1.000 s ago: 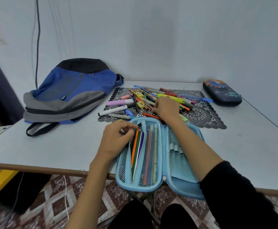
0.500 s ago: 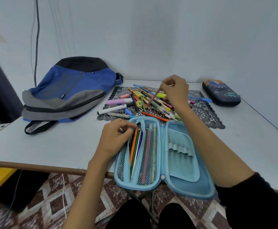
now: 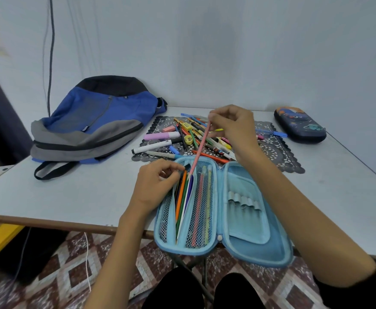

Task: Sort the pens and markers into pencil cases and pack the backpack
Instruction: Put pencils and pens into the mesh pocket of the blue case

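Pink pencil (image 3: 201, 143), slim and straight, is pinched at its top by the right hand (image 3: 233, 128), its tip at the mouth of the netted pocket (image 3: 201, 219) of an opened blue fabric pencil case (image 3: 256, 248) on the white table (image 3: 71, 197); the pocket's rim is pinched by the left hand (image 3: 158, 186).

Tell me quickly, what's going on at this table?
A person is filling an open light-blue pencil case. The right hand pinches a pink pencil by its top end, with the tip angled down at the opening of the mesh pocket, which the left hand holds apart. More pens and markers lie heaped on a dark mat behind. The blue backpack lies far left, and a dark pencil case sits shut far right.
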`<state>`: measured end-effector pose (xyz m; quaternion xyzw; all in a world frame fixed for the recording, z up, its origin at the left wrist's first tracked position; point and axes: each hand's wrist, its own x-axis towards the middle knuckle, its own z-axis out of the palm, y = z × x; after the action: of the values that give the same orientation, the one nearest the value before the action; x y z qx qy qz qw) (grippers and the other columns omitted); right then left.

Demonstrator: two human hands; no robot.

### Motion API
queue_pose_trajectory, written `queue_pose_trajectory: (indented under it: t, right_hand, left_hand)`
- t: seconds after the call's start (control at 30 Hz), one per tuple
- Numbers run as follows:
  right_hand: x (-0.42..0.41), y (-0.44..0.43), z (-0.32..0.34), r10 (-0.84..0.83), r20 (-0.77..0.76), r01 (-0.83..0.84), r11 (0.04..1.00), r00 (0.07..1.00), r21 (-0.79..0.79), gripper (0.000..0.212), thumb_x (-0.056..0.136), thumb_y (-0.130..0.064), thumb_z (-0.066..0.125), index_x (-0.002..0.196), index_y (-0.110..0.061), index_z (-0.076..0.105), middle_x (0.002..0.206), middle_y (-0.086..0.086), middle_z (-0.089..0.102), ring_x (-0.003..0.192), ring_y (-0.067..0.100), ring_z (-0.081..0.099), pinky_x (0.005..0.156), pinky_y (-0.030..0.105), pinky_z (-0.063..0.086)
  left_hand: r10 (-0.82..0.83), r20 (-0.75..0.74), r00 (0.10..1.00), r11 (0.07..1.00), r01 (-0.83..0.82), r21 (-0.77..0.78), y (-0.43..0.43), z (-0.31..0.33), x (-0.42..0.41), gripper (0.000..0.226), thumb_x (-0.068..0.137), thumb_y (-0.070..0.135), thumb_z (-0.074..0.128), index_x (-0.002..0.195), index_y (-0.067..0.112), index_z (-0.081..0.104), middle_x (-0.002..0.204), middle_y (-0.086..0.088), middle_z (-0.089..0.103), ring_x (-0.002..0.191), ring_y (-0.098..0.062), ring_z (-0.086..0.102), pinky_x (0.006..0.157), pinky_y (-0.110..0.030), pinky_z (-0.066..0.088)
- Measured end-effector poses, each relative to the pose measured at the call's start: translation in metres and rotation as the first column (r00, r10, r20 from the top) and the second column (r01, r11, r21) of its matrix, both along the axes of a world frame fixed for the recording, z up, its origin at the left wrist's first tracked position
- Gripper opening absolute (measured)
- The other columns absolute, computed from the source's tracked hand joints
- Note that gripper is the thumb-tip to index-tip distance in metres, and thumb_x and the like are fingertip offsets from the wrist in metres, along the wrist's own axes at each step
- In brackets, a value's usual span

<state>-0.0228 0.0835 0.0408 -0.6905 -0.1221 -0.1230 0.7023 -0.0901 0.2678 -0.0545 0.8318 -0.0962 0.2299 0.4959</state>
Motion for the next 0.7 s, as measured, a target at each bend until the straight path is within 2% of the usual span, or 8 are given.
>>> queue_pose_trajectory:
  t: [0.13,0.2,0.27,0.4,0.47,0.53,0.6,0.7]
  right_hand:
    - [-0.006,0.009,-0.014,0.135,-0.118,-0.149,0.981,0.984,-0.125,0.003,0.085,0.004,0.066,0.088,0.002,0.067,0.072,0.015,0.067,0.058,0.019,0.067,0.058,0.027,0.059]
    - [-0.009,0.011,-0.019,0.201,-0.185,-0.241,0.942,0.962,-0.232,0.001,0.085,0.004,0.067,0.086,0.004,0.068,0.067,0.014,0.067,0.052,0.016,0.064,0.053,0.024,0.056]
    - [-0.011,0.012,-0.023,0.237,-0.232,-0.31,0.879,0.943,-0.363,0.005,0.084,0.0,0.07,0.086,0.005,0.069,0.063,0.011,0.068,0.047,0.015,0.06,0.046,0.022,0.051]
    - [-0.014,0.015,-0.025,0.228,-0.228,-0.322,0.724,0.946,-0.61,0.008,0.082,-0.01,0.075,0.083,-0.002,0.074,0.048,-0.009,0.061,0.042,0.005,0.048,0.039,0.014,0.037]
    - [-0.014,0.018,-0.027,0.243,-0.201,-0.315,0.677,0.949,-0.666,0.007,0.079,-0.013,0.077,0.081,-0.006,0.076,0.06,-0.005,0.066,0.054,0.009,0.053,0.046,0.016,0.041]
    - [-0.012,0.019,-0.03,0.251,-0.178,-0.301,0.643,0.951,-0.704,0.006,0.077,-0.015,0.079,0.08,-0.01,0.078,0.073,0.0,0.072,0.07,0.012,0.062,0.063,0.023,0.05]
    - [-0.01,0.019,-0.03,0.249,-0.18,-0.3,0.62,0.952,-0.725,0.008,0.076,-0.016,0.08,0.081,-0.011,0.078,0.077,-0.001,0.073,0.077,0.009,0.063,0.074,0.029,0.052]
    - [-0.009,0.018,-0.029,0.266,-0.209,-0.329,0.571,0.941,-0.752,0.011,0.075,-0.019,0.081,0.082,-0.012,0.079,0.07,-0.009,0.069,0.067,-0.003,0.058,0.066,0.021,0.048]
  left_hand:
    - [0.013,0.009,1.0,1.0,-0.013,0.006,0.0,0.001,-0.001,0.02,0.076,0.031,0.062,0.089,0.025,0.077,0.087,0.011,0.072,0.078,-0.009,0.062,0.075,-0.027,0.052]
    - [0.024,0.014,1.0,1.0,-0.024,0.017,0.0,0.001,-0.001,0.018,0.077,0.028,0.063,0.089,0.024,0.077,0.087,0.011,0.072,0.079,-0.009,0.063,0.076,-0.029,0.053]
    - [0.038,0.02,0.999,0.999,-0.039,0.028,0.0,0.001,-0.001,0.016,0.078,0.022,0.065,0.089,0.023,0.077,0.086,0.012,0.072,0.078,-0.008,0.063,0.077,-0.033,0.054]
    - [0.053,0.017,0.998,0.998,-0.053,0.037,-0.002,0.004,-0.002,0.015,0.076,0.021,0.066,0.088,0.022,0.077,0.083,0.011,0.072,0.076,-0.009,0.065,0.077,-0.036,0.055]
    - [0.052,0.005,0.999,0.998,-0.052,0.027,-0.002,0.005,-0.004,0.014,0.076,0.022,0.067,0.086,0.023,0.077,0.081,0.011,0.073,0.076,-0.01,0.065,0.076,-0.035,0.056]
    - [0.053,-0.019,0.998,0.999,-0.053,0.012,-0.003,0.006,-0.004,0.014,0.075,0.024,0.068,0.084,0.024,0.077,0.079,0.011,0.072,0.075,-0.008,0.065,0.074,-0.031,0.054]
    - [0.056,-0.052,0.997,0.998,-0.057,-0.013,-0.004,0.01,-0.004,0.014,0.071,0.027,0.067,0.081,0.026,0.076,0.074,0.01,0.071,0.07,-0.005,0.063,0.07,-0.025,0.052]
    - [0.076,-0.109,0.991,0.997,-0.077,-0.011,-0.005,0.015,-0.004,0.017,0.065,0.03,0.064,0.08,0.032,0.071,0.067,0.005,0.068,0.061,-0.002,0.058,0.065,-0.021,0.05]
